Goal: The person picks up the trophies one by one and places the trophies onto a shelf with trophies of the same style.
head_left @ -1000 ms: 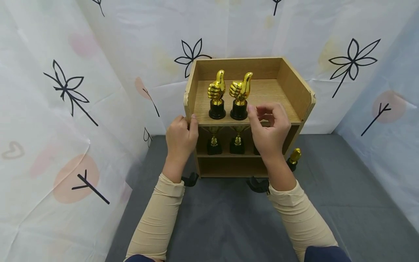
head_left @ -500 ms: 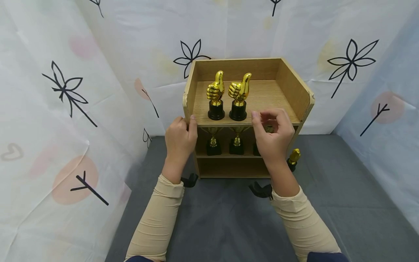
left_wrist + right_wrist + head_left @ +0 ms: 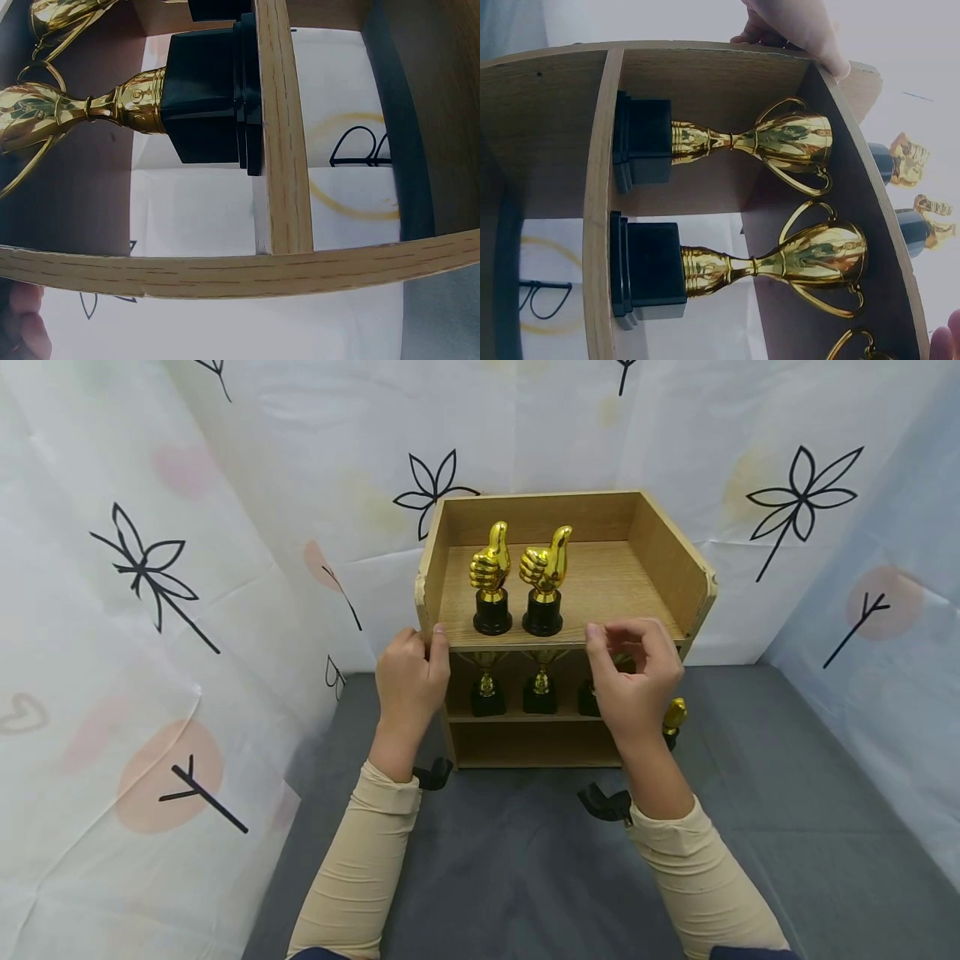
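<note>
My left hand [image 3: 411,672] grips the left side of a small wooden shelf unit [image 3: 540,643], its thumb on the edge of the top board. My right hand [image 3: 637,677] hovers before the right part of that board, fingers loosely curled, holding nothing. Two gold thumbs-up trophies [image 3: 491,578] [image 3: 545,581] on round black bases stand side by side, left of centre on the top board. Below them, gold cup trophies [image 3: 810,262] on square black bases line the middle shelf; my right hand partly covers the rightmost in the head view.
Another gold trophy [image 3: 675,717] with a black base stands on the grey cloth [image 3: 795,777] to the right of the unit, partly behind my right wrist. The unit's lowest shelf [image 3: 536,745] is near the cloth. White patterned sheeting [image 3: 585,435] hangs behind and at both sides.
My right hand has drawn away from the right thumbs-up trophy, moving right and slightly down. Both thumbs-up trophies stay standing; my left hand keeps its grip on the unit.
</note>
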`<state>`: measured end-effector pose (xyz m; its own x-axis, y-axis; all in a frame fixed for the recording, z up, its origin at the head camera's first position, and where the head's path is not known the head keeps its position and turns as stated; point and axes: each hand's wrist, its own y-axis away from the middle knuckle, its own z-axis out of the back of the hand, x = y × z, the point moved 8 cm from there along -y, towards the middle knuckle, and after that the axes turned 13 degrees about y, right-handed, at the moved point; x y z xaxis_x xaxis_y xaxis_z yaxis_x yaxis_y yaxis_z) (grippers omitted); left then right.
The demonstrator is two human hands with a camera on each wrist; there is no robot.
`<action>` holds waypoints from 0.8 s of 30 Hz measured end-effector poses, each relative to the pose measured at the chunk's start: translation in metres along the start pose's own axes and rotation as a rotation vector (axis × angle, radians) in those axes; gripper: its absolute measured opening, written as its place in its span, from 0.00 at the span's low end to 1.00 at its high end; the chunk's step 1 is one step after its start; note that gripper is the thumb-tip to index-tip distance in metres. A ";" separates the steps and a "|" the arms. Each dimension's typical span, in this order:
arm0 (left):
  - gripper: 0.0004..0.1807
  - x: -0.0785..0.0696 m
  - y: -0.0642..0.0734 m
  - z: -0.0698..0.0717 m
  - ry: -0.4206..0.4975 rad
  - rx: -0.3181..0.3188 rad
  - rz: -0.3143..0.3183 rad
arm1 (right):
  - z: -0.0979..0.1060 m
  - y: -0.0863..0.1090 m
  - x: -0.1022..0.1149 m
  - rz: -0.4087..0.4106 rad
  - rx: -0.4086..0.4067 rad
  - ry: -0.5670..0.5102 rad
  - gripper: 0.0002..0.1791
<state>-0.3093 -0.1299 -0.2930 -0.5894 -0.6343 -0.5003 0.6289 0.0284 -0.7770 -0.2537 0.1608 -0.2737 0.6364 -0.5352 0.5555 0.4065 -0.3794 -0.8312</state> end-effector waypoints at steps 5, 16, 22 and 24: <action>0.33 0.001 0.000 -0.001 0.001 0.003 -0.005 | 0.004 0.003 -0.004 -0.016 0.008 -0.009 0.10; 0.32 0.002 0.000 -0.001 -0.003 0.000 -0.006 | 0.012 0.010 -0.012 -0.035 -0.001 0.011 0.09; 0.33 0.002 0.000 -0.001 0.000 -0.002 -0.004 | 0.018 0.012 -0.016 -0.039 -0.017 0.017 0.07; 0.34 0.002 -0.001 -0.001 -0.002 0.000 -0.003 | 0.020 0.013 -0.018 -0.043 -0.030 0.014 0.07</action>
<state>-0.3115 -0.1304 -0.2940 -0.5905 -0.6359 -0.4969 0.6269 0.0263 -0.7786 -0.2466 0.1806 -0.2951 0.6098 -0.5282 0.5909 0.4133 -0.4242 -0.8058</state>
